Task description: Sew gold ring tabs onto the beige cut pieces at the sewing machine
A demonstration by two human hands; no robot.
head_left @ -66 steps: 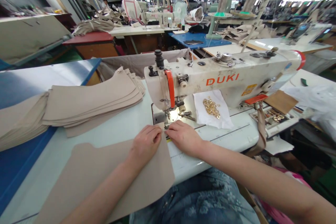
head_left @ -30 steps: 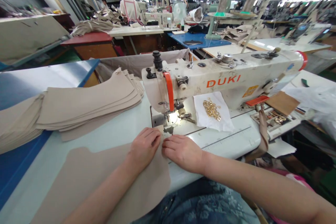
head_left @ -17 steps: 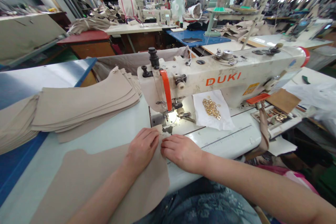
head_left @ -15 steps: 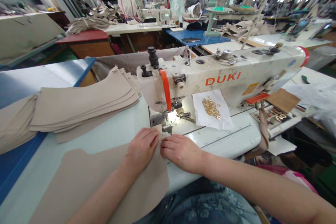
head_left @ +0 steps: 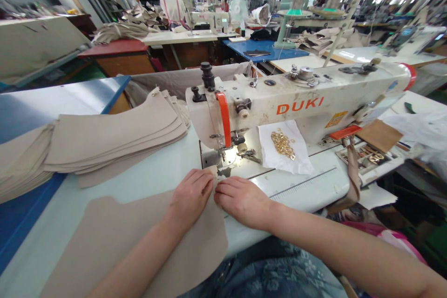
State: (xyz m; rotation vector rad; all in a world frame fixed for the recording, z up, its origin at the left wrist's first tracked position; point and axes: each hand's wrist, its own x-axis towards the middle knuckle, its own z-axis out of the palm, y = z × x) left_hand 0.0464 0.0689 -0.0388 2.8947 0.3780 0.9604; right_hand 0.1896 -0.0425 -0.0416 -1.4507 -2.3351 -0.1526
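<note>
A large beige cut panel [head_left: 115,233] lies flat on the pale table in front of me. My left hand [head_left: 190,198] rests on its right edge, fingers together and pressing down. My right hand [head_left: 240,200] lies beside it, fingertips pinching the same edge just in front of the needle area [head_left: 223,156] of the white DUKI sewing machine [head_left: 300,102]. The two hands almost touch. The corner of the panel sits at the lit presser foot.
A stack of beige panels [head_left: 111,137] lies at the left, over a blue table edge [head_left: 21,223]. A white cloth with gold metal rings [head_left: 283,144] sits on the machine bed. A tray of hardware [head_left: 366,158] is at the right. Other workstations and people fill the background.
Both hands have drawn the panel's edge slightly back toward me from the presser foot and stayed there; the view has shifted a little.
</note>
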